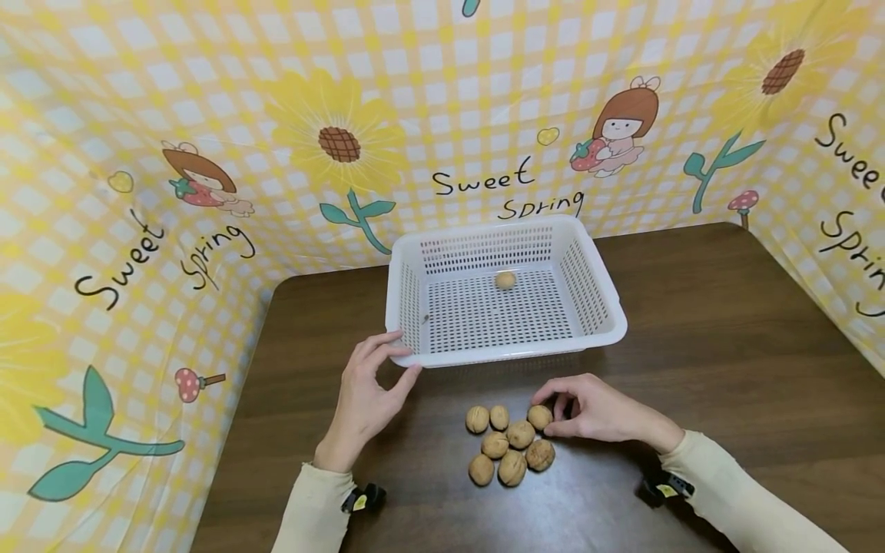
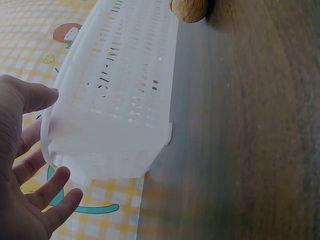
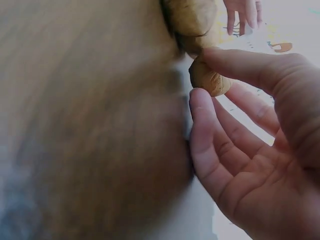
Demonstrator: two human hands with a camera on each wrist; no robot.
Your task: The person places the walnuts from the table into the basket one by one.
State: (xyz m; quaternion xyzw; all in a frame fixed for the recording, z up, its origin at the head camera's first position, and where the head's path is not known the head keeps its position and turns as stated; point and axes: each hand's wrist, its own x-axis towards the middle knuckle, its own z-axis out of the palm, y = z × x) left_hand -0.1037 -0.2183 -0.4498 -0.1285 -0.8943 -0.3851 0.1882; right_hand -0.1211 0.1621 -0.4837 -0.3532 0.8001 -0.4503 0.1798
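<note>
Seven walnuts (image 1: pixel 512 468) cluster on the table (image 1: pixel 705 338), just left of my right hand (image 1: pixel 598 409), which pinches an eighth nut (image 1: pixel 539 417). Farther off, my left hand (image 1: pixel 366 395) grips the near left corner of the basket (image 1: pixel 512 353); one loose nut (image 1: pixel 505 280) lies inside. The cloth (image 1: pixel 442 100) behind reads "Sweet Spring".

We see a white, rectangular, perforated basket (image 1: pixel 512 353) of what looks like smooth plastic with a soft sheen, and round, tan-brown walnuts (image 1: pixel 512 468) whose matt, woody shells look rough and wrinkled. Beneath them, we find a dark brown, wood-grained tabletop (image 1: pixel 691 330), smooth and mildly glossy where light catches it. Around it we notice a yellow-and-white checked, printed cloth backdrop (image 1: pixel 442 77), matt and slightly creased, and a cream sleeve (image 1: pixel 743 488) of soft, matt fabric.
</note>
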